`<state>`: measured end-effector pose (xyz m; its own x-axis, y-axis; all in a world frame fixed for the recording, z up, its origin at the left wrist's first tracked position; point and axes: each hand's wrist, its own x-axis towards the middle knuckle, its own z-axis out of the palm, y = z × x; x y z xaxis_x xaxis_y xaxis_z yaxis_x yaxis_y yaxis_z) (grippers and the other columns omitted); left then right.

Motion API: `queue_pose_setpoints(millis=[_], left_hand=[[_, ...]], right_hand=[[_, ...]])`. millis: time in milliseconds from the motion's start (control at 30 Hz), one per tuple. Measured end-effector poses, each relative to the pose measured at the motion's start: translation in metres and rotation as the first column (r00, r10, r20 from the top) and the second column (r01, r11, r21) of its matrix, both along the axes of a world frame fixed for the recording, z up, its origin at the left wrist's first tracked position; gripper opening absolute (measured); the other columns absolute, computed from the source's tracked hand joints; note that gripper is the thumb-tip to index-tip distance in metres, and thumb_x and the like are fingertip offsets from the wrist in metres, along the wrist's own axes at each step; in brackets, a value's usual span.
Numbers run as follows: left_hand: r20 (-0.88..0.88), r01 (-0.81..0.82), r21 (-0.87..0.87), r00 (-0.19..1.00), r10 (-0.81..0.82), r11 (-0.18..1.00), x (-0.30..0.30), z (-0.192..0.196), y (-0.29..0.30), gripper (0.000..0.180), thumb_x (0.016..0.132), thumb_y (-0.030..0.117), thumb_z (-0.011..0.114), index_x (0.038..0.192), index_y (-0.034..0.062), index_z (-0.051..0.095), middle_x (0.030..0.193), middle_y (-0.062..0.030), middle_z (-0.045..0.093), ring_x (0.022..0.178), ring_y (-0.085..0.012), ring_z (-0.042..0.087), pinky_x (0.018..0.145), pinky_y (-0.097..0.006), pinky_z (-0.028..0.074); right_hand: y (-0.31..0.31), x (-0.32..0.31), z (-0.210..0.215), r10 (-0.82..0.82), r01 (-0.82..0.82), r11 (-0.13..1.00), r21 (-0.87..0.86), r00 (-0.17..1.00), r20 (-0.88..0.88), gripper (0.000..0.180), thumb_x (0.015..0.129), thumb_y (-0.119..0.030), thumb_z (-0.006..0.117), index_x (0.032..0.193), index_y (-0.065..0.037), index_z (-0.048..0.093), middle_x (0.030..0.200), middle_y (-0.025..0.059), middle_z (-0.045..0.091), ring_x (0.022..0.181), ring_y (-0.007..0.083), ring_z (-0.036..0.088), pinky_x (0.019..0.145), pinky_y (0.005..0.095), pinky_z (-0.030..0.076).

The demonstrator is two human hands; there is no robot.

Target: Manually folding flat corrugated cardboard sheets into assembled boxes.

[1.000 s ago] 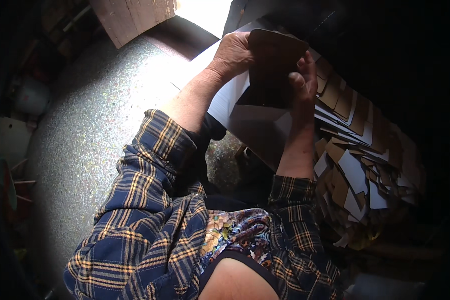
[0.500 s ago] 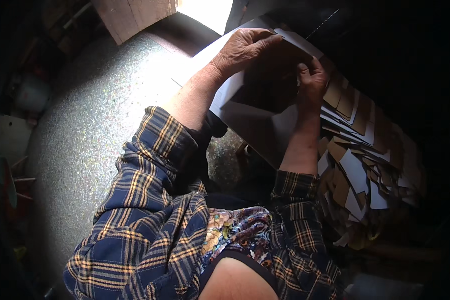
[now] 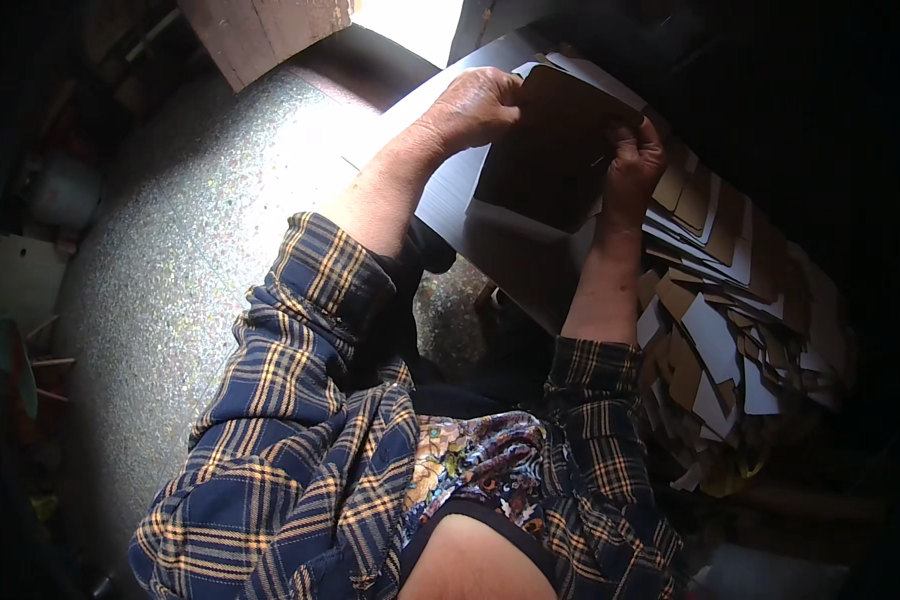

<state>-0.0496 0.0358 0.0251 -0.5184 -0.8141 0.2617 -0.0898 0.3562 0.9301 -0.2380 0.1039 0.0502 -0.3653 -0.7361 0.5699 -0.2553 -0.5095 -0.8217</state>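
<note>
We are sitting over a speckled stone floor (image 3: 170, 250), lit brightly near the top of the view, and it is taking up most of the left half. A wooden box (image 3: 265, 30) is standing at the floor's upper edge, partly in shadow. To our right, a big heap of cardboard cut-outs (image 3: 730, 330), brown on one side and white on the other, is lying fanned out and overlapping, running from beside our right hand down toward our right elbow. A pale flat board (image 3: 450, 215) is resting across our lap, between our forearms. Our checked sleeves (image 3: 310, 400) are rolled above the wrists.

Over that board we are holding up a brown cardboard piece (image 3: 555, 145) with rounded corners, its brown face toward us. Our left hand (image 3: 475, 105) is closing its fingers over the piece's upper left edge, gripping it. Our right hand (image 3: 635, 165) is pinching the piece's right edge, thumb in front and fingers behind. The piece is tilting a little, sitting just left of the heap, near the top middle of the view.
</note>
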Motion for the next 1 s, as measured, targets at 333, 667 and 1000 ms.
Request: queue_pose_setpoints(millis=[333, 667, 1000], left_hand=[[-0.098, 0.413, 0.069, 0.909, -0.405, 0.908, 0.007, 0.011, 0.009, 0.102, 0.067, 0.048, 0.077, 0.146, 0.0116, 0.024, 0.138, -0.0185, 0.044, 0.13, -0.0307, 0.04, 0.111, -0.039, 0.028], [0.013, 0.434, -0.008, 0.901, -0.434, 0.901, -0.012, 0.012, 0.015, 0.112, 0.056, 0.033, 0.085, 0.147, 0.0193, 0.022, 0.133, -0.0175, 0.049, 0.126, -0.0318, 0.045, 0.106, -0.045, 0.037], [-0.07, 0.344, 0.04, 0.937, -0.341, 0.938, -0.002, 0.011, 0.016, 0.114, 0.055, 0.049, 0.084, 0.147, 0.0191, 0.023, 0.138, -0.0216, 0.042, 0.132, -0.0366, 0.036, 0.111, -0.049, 0.028]], right_hand=[[0.0, -0.015, 0.003, -0.234, 0.223, 0.972, 0.072, 0.945, 0.23, 0.014, 0.079, -0.002, 0.06, 0.092, 0.002, 0.064, 0.085, 0.008, 0.066, 0.076, 0.0152, 0.061, 0.076, 0.0272, 0.047], [0.005, -0.089, 0.0, -0.383, 0.352, 0.903, 0.246, 0.919, 0.092, 0.026, 0.081, -0.012, 0.058, 0.101, 0.003, 0.065, 0.1, 0.0117, 0.066, 0.087, 0.0212, 0.061, 0.085, 0.0326, 0.045], [-0.009, -0.097, -0.009, -0.363, 0.404, 0.911, 0.08, 0.879, -0.309, 0.027, 0.085, -0.014, 0.056, 0.106, -0.001, 0.066, 0.104, 0.0111, 0.067, 0.094, 0.0187, 0.061, 0.088, 0.0319, 0.044]])
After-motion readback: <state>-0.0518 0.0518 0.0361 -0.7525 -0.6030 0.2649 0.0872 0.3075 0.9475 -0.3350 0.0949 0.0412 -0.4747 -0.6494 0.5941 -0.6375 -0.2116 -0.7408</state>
